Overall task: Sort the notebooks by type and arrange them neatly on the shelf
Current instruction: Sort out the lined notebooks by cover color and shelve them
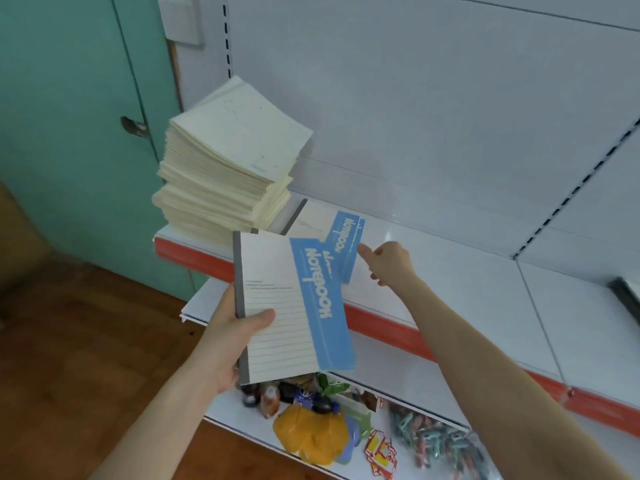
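The left hand (228, 344) has its fingers wrapped round a notebook (287, 306). The right hand (389, 263) touches the shelf (450, 271) notebook's (341, 237) edge, but its grip cannot be told.

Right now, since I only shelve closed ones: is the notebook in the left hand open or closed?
Closed. The notebook in the left hand shows its full front cover, grey spine to blue band.

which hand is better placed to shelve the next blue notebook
Left. The left hand grips a blue notebook in front of the shelf; the right hand holds nothing, beside the shelved notebook.
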`<state>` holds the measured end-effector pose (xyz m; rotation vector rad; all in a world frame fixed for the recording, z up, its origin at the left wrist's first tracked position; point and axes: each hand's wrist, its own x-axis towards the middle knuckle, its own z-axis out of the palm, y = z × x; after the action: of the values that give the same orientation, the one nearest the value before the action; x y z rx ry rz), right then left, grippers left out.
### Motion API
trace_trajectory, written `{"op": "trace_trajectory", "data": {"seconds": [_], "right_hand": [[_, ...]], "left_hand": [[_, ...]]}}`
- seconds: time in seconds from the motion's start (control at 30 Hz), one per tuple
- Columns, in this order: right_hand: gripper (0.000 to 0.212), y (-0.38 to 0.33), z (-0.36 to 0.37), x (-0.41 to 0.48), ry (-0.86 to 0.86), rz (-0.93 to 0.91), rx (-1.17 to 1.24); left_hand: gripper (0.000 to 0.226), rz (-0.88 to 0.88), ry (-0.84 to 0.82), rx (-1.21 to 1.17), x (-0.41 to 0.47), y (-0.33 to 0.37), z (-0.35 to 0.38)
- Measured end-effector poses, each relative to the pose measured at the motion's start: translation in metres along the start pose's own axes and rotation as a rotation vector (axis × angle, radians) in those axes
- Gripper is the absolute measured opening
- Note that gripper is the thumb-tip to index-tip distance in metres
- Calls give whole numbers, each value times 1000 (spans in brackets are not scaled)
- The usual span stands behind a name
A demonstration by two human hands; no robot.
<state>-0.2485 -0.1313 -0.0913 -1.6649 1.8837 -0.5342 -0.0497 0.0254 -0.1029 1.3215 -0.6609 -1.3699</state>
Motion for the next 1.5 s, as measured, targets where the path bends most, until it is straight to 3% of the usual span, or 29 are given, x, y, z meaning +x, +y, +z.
{"op": "trace_trajectory", "data": {"seconds": [0.13,0.23,0.5,0.57,0.67,0.77,0.87,0.97,1.2,1.33,1.5], "right_hand": [[51,-15,30,17,-83,31,-187],[38,-15,39,22,-59,25,-274],[18,18,14,32,-45,126,-77],[12,25,4,29,13,138,68],[24,28,-20,18,144,212,520],[17,33,-45,-2,281,252,854],[11,39,-57,-33,276,247,1034],[7,40,-44,-65,148,190,929],[6,23,-27,-77,-26,-14,411],[28,10,-23,-16,122,-44,166],[62,-11,30,24,-88,36,-248]], "left_hand": [[54,4,6,31,-8,-1,-18],[57,17,26,46,-8,-2,-24],[53,19,4,72,-4,-3,-15],[51,16,-11,77,-2,-4,-9],[45,27,-28,68,1,-4,-1],[37,53,-26,44,3,-4,7],[20,77,-17,-11,5,-2,21],[25,102,-37,-69,6,-2,39],[36,84,-8,-113,10,-4,47],[43,61,24,-114,5,-5,20],[48,87,54,-77,-2,-3,-5]]}}
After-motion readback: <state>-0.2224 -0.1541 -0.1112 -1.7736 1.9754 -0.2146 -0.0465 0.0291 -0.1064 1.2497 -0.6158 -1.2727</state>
